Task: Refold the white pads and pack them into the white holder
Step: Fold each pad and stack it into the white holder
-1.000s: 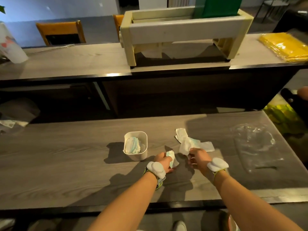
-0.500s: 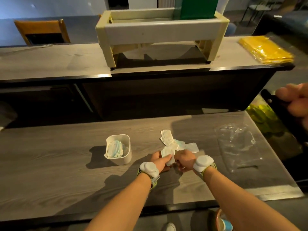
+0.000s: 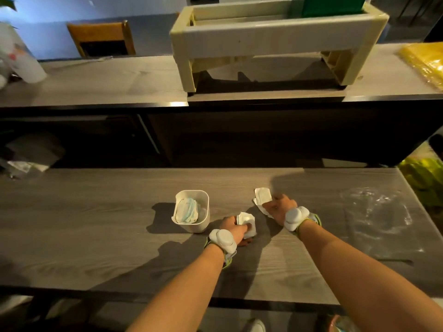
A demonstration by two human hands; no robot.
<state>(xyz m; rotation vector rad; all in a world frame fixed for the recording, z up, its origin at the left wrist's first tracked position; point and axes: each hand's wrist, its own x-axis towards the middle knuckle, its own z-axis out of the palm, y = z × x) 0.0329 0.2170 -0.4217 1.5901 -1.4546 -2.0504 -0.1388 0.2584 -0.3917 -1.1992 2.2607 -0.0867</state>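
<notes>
A folded pad (image 3: 246, 224) is held in the left hand (image 3: 233, 230), just right of the white holder (image 3: 191, 212). More pads (image 3: 262, 196) are gripped by the right hand (image 3: 279, 208), farther away.

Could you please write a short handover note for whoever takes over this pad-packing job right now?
Left hand: grips a folded pad just right of the white holder.
Right hand: rests on the loose pads on the table; grip unclear.
Done: at least one pad in the holder.
Left: put in the held pad, then refold and pack the loose ones.
</notes>
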